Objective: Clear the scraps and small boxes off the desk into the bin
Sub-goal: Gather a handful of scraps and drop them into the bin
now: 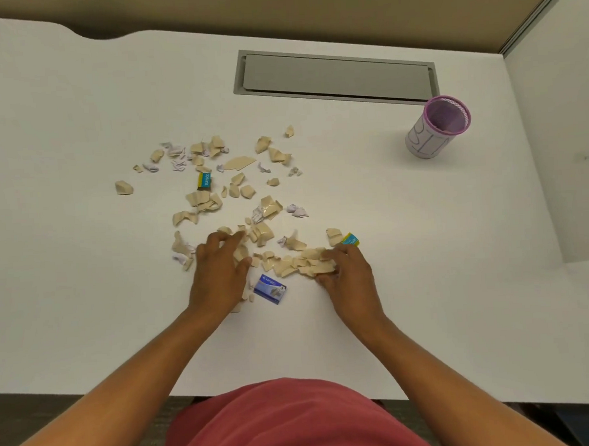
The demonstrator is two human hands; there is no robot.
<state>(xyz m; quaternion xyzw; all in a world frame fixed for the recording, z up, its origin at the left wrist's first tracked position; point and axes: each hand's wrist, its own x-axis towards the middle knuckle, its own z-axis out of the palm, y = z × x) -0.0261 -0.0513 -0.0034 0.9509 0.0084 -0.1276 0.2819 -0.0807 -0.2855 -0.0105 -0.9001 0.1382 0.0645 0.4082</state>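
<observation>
**Beige scraps being gathered at the near side of the desk**

Beige and white paper scraps are seen scattered over the middle of the white desk, thinning toward the far side and heaped most densely at the near edge of the spread. A blue box lies flat between the two hands, just nearer the person than the heap. A teal-and-yellow box is found at the right end of the heap, just beyond the right hand. A second teal box sits among the farther scraps.

Left hand: laid palm down on the scraps, fingers loosely spread and slightly bent; the grip is wide, nothing being pinched. Right hand: fingers curled into the heap, the grip narrowed around a bunch of scraps.

A pink mesh bin, wrapped in white paper with pen marks, stands upright at the far right, well apart from the scraps. A grey cable hatch is set into the desk behind. A red garment shows at the bottom edge.
</observation>
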